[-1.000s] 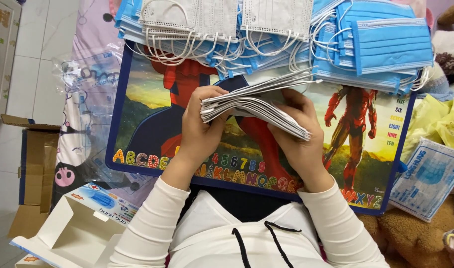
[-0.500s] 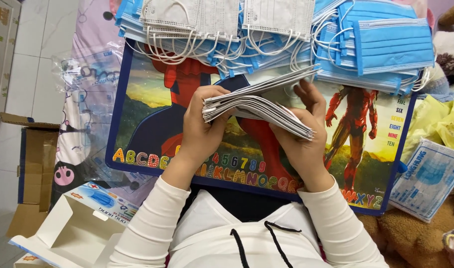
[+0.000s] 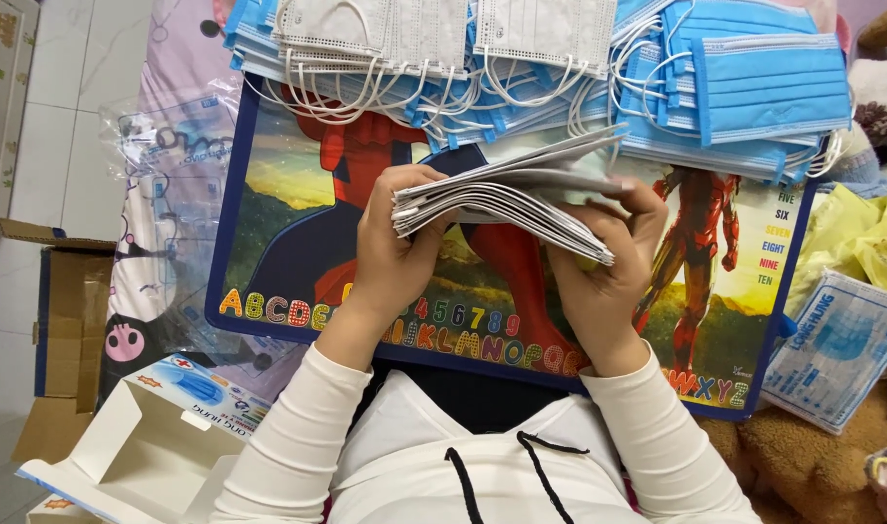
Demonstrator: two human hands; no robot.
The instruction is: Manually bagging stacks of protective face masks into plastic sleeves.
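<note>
We pinch a fanned stack of grey masks [image 3: 506, 199] over the middle of the picture board [image 3: 269, 252], left hand [image 3: 390, 257] clamped on its left end, right hand [image 3: 603, 277] gripping underneath with thumb parting layers, loose masks [image 3: 754, 87] heaped along the far edge.

Far edge of the picture board [image 3: 269, 209] is blocked by heaped blue face masks [image 3: 754, 87] and grey face masks [image 3: 385, 29]. Bare board is left at near left; an open white box [image 3: 143, 456] crowds the near-left corner, a packet [image 3: 836, 349] the right.
</note>
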